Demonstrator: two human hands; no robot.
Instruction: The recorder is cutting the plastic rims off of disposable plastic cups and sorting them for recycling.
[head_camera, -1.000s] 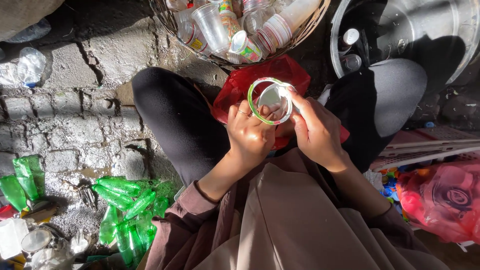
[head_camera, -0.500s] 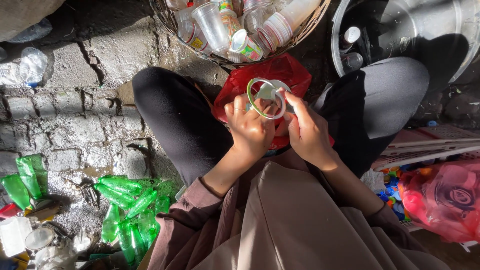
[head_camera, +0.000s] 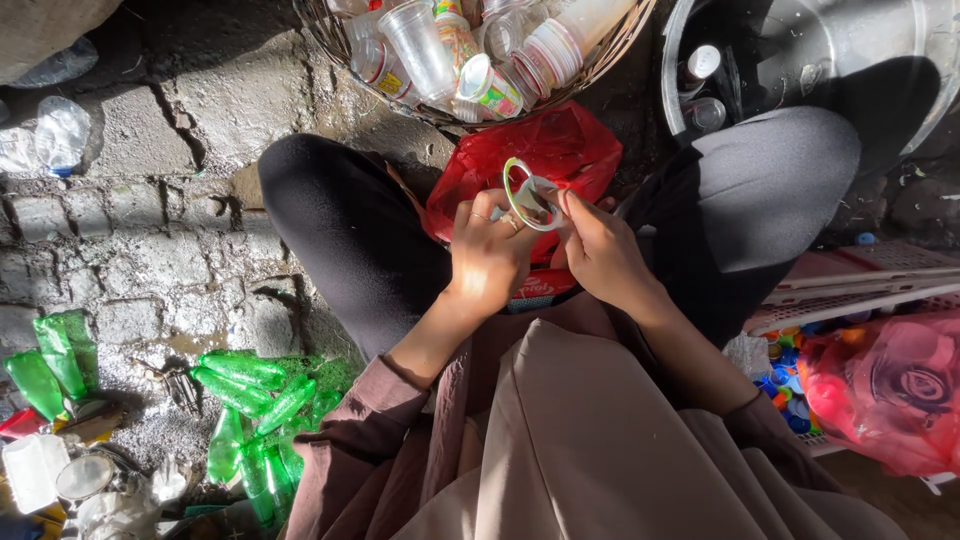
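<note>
Both hands, left hand (head_camera: 487, 255) and right hand (head_camera: 600, 250), pinch a clear plastic cup with a green rim (head_camera: 528, 195) over a red plastic bag (head_camera: 560, 150) on the lap. Above, a wicker basket (head_camera: 620, 45) holds clear cups with coloured labels; crushed green bottles (head_camera: 255, 390) lie at lower left.

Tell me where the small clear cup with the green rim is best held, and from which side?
Grip the clear cup by its side wall below the green rim, one hand from each side, as the left hand and right hand do; it lies tilted, and the rim looks thin.
</note>
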